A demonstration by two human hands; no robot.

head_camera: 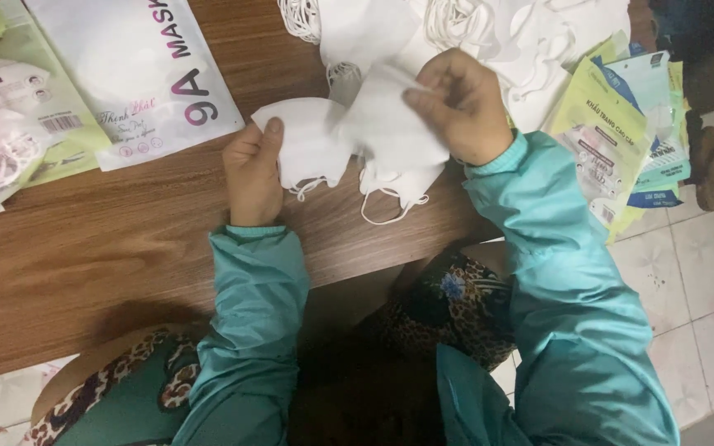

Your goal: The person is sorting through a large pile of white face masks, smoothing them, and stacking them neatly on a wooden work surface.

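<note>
We hold a small stack of white face masks [357, 144] over the wooden table [109, 248], one hand at each end so the layers stay lined up. Our left hand [251, 172] grips the left edge, thumb pressed on top to pin it flat. Our right hand [464, 106] pinches the upper right corner between thumb and fingertips; it seems to be squaring a mask onto the stack, though the folds hide how many pieces it grips. The ear loops [390, 206] dangle free below our hands, toward our body. Just beyond our right hand lies a loose heap of more white masks [530, 41], within easy reach. Flat printed pouches [150, 74] lie beyond our left hand, and another sheaf of green-and-blue pouches [621, 132] sits just right of our right wrist.
</note>
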